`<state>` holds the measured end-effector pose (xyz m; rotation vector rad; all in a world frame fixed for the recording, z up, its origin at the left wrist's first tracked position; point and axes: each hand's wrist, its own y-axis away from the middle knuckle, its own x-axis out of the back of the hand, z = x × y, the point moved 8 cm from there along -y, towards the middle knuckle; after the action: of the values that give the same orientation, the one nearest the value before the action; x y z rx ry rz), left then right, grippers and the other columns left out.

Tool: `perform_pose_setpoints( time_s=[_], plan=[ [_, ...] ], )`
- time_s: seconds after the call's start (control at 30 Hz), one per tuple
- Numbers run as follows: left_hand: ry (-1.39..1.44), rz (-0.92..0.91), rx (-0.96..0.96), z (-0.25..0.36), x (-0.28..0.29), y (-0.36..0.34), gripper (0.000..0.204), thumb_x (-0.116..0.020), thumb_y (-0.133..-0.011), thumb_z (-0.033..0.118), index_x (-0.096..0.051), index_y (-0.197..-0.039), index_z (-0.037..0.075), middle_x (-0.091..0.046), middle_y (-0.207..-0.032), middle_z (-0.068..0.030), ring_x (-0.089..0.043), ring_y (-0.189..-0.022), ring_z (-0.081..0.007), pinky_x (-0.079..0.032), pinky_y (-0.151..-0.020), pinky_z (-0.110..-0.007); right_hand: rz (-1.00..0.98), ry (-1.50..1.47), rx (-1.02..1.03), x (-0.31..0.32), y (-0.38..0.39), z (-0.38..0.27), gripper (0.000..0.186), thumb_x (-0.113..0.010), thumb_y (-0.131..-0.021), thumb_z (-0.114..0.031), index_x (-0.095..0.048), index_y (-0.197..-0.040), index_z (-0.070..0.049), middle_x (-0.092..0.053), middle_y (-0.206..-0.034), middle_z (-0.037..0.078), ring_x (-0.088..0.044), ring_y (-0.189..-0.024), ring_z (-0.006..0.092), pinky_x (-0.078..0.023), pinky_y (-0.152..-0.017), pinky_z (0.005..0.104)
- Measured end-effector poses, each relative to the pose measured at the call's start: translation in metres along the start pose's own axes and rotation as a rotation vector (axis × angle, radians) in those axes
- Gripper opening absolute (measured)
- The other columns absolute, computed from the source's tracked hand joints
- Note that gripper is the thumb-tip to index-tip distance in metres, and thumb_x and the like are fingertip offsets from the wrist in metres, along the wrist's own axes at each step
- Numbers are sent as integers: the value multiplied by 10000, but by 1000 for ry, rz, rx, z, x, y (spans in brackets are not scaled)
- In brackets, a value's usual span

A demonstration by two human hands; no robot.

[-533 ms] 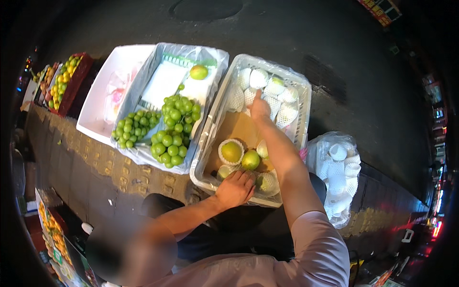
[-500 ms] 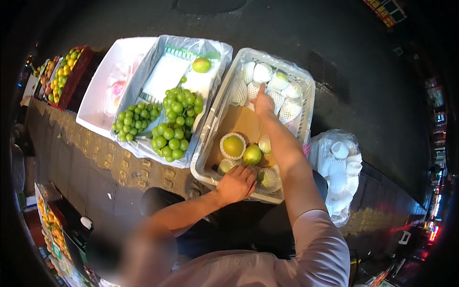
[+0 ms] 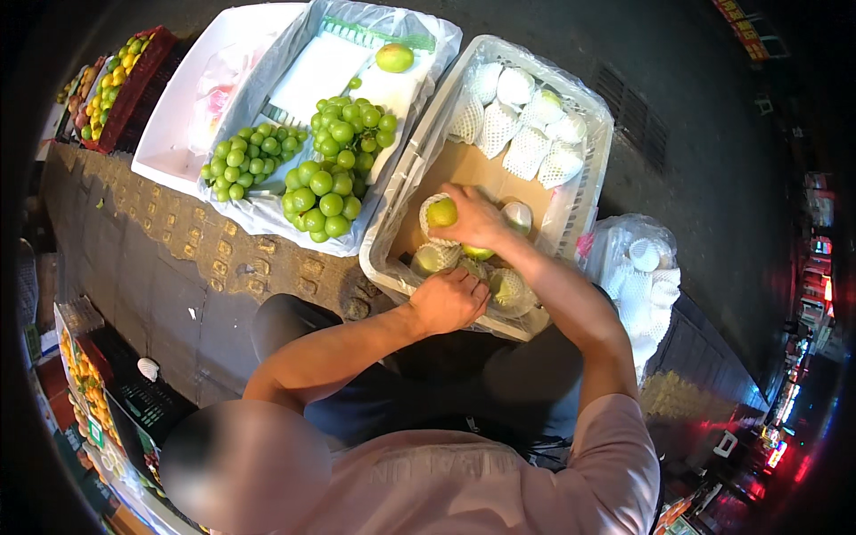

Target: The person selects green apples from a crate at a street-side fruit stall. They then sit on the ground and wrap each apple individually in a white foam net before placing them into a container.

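A pale plastic crate [image 3: 599, 169], lined with clear film, stands before me with fruit inside. My right hand [image 3: 477, 219] reaches into its near half, fingers and thumb closed around a yellow-green fruit [image 3: 441, 212] that sits in a white foam net. Beneath this hand another green fruit [image 3: 479, 252] is partly covered. My left hand [image 3: 448, 300] is curled at the crate's near edge, between two netted fruits [image 3: 436, 258]; what its fingers hold, if anything, is hidden. Several white-netted fruits [image 3: 524, 152] fill the far end, beyond bare brown cardboard [image 3: 473, 168].
Left of the crate, a film-lined tray [image 3: 290, 85] bears bunches of green grapes [image 3: 330, 192] and one loose yellow-green fruit [image 3: 394, 58]. A white tub [image 3: 160, 134] adjoins it. At right lies a clear bag [image 3: 655, 285] of foam nets. Fruit crates [image 3: 116, 85] stand farther left.
My right hand has drawn back from the far netted fruits to the yellow-green fruit near me. My left hand stays at the near edge, its fingers more curled. The whole view has shifted.
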<state>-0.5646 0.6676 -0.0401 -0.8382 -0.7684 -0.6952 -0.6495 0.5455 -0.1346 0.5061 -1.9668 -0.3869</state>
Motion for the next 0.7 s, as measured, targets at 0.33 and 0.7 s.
perform_pose_setpoints(
  time_s=[0.33,0.7],
  plan=[
    [-16,-54,52,-3,0,3,176,-688,-883,229,-669,-882,54,-628,-772,-64,-640,-738,-244,-554,-655,-354,491,-774,-241,73,-34,52,1025,-859,-705,-522,-419,-1451,26,-582,-1315,278,-622,-1176,413,-521,-1008,450],
    [12,29,27,0,11,1,155,-700,-864,200,-662,-830,54,-617,-748,-74,-632,-709,-250,-545,-649,-363,362,-522,-415,168,-145,102,1045,-806,-714,-628,-453,-1414,64,-502,-1424,337,-589,-1250,413,-504,-1024,456]
  ],
)
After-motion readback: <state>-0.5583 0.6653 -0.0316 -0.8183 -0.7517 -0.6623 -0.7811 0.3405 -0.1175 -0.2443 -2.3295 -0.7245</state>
